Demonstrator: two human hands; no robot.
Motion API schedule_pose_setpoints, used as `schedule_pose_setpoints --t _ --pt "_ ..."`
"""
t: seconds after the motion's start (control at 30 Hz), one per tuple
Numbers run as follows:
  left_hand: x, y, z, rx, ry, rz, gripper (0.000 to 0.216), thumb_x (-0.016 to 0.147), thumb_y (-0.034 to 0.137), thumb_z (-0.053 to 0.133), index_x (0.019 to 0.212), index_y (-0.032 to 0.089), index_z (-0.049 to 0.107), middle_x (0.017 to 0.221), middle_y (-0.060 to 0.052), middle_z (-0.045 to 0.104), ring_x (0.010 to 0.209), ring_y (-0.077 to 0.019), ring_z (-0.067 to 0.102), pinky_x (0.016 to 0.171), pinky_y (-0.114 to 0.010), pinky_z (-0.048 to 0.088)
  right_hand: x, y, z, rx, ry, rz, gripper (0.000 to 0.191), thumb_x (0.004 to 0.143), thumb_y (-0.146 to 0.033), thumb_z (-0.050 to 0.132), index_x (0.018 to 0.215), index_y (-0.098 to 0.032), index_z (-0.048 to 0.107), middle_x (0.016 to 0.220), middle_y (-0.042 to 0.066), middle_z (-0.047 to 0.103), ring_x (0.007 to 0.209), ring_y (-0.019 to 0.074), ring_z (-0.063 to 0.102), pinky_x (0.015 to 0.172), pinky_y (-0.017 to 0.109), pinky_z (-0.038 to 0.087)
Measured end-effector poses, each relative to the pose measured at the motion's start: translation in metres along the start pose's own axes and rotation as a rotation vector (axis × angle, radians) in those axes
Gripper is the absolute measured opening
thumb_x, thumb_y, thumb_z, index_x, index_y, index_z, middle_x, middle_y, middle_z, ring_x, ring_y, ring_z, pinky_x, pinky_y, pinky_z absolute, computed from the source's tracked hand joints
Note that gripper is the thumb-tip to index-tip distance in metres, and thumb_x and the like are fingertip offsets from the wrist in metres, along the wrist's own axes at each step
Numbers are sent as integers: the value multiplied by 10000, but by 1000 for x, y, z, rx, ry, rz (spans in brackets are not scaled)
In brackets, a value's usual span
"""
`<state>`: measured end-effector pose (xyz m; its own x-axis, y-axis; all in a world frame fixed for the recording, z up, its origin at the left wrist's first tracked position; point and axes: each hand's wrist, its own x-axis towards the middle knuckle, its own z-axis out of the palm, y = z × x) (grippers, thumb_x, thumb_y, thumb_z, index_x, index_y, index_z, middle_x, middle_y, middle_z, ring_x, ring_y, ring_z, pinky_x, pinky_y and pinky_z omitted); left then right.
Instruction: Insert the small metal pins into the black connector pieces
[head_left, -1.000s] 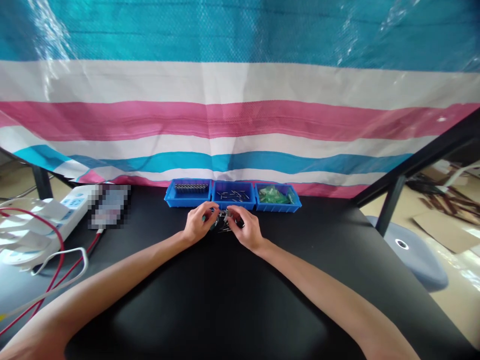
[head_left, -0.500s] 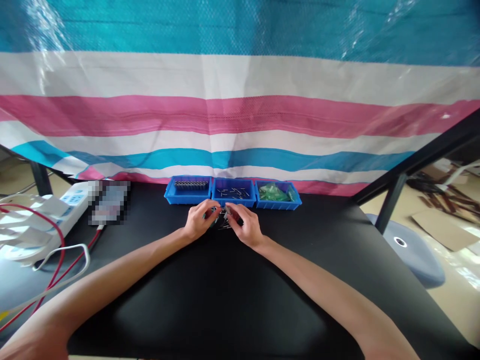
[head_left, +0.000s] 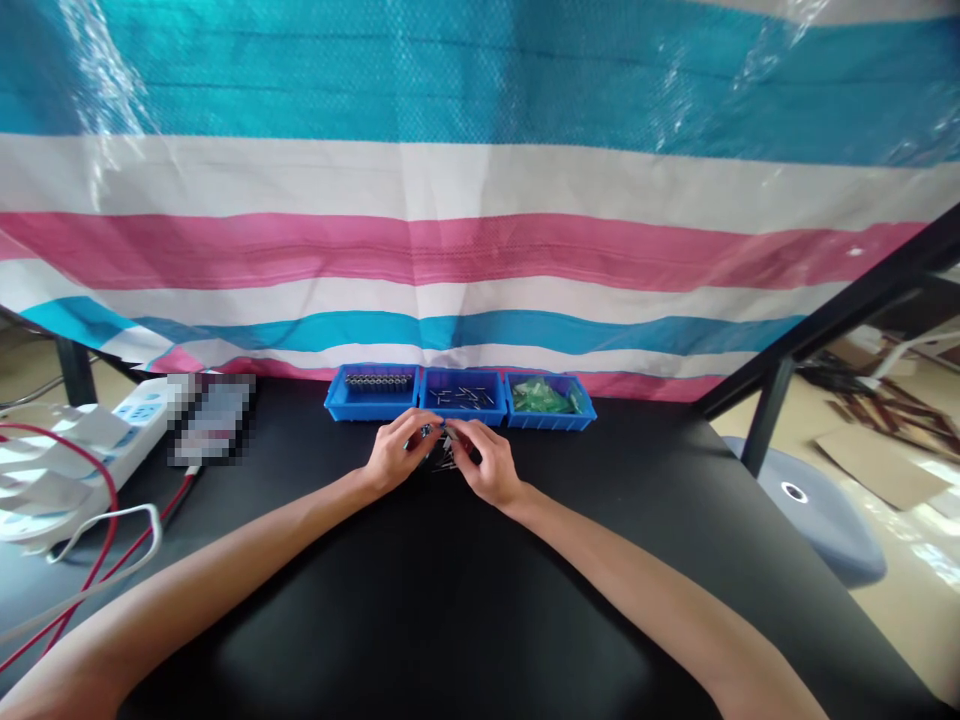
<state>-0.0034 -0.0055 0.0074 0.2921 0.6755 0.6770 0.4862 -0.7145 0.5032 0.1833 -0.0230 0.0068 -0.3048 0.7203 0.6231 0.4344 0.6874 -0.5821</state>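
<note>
My left hand (head_left: 399,450) and my right hand (head_left: 486,461) meet over the black table (head_left: 450,600), just in front of the middle blue bin. Both have their fingers curled and pinched together around small metal parts (head_left: 444,452) that are too small to name. A few loose thin pins lie on the table between the hands. Behind them stand three small blue bins in a row: the left bin (head_left: 371,391) holds a row of dark parts, the middle bin (head_left: 462,394) holds scattered thin metal pins, the right bin (head_left: 551,398) holds green pieces.
A striped blue, white and pink tarp (head_left: 480,230) hangs behind the table. At the left lie a white power strip (head_left: 142,410), white and red cables (head_left: 97,540) and a blurred object (head_left: 210,420). A grey round stool (head_left: 814,510) and cardboard lie on the floor at the right.
The hands stay together over the small parts, with only slight finger movement. The view has tilted a little, so everything sits slightly lower in the picture.
</note>
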Motion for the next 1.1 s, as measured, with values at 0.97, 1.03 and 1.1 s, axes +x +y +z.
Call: schedule_pose_setpoints --t 0.97,1.03,1.1 --pt "2 -4 1 -74 8 33 144 871 306 600 849 165 619 872 -60 636 678 -107 577 593 -204 483 1 1 -1 27 51 0 223 927 -225 499 1108 -210 627 982 65 693 817 168 668 744 288 562" --pt "1 -4 0 -72 23 32 133 866 296 608 836 166 621 862 -55 637 673 -105 573 590 -204 478 1 1 0 22 45 10 222 927 -242 502 1111 -206 622 946 62 690 737 155 652 717 288 560" --pt "1 -3 0 -75 33 28 125 862 286 615 829 165 622 849 -51 638 670 -104 570 586 -204 473 1 2 0 16 43 26 222 926 -257 510 1114 -204 615 912 58 685 690 150 634 694 287 555"
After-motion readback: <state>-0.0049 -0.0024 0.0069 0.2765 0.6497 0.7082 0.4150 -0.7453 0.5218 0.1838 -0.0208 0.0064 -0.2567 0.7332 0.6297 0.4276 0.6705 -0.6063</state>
